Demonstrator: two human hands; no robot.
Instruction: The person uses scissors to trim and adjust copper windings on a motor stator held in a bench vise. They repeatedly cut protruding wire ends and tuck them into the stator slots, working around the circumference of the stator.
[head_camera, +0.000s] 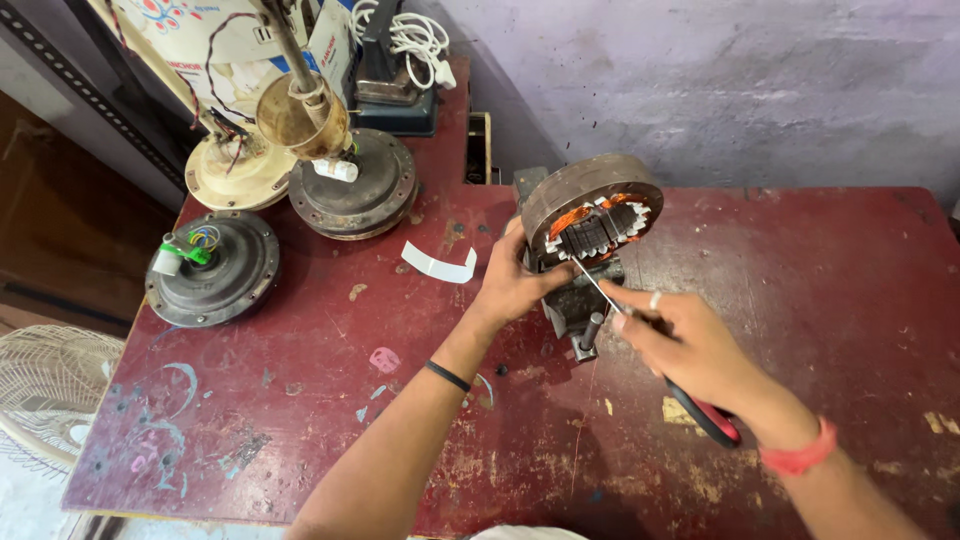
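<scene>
Hidden: the stator's (592, 212) lower edge sits behind the left hand (518, 285) and the small bench vise (578, 305); how it is clamped cannot be made out.
Cut off: the screwdriver's (640, 340) shaft vanishes inside the right hand (690, 345); only its red-and-black handle end shows near the wrist.
Stator: upright at the far middle of the red table (300, 400), copper windings facing the viewer.
Left fingers: curled against the stator's lower left rim.
Right fingers: closed around the screwdriver, its tip touching the windings.
Left side: three fan motor housings (212, 268), well apart.
</scene>
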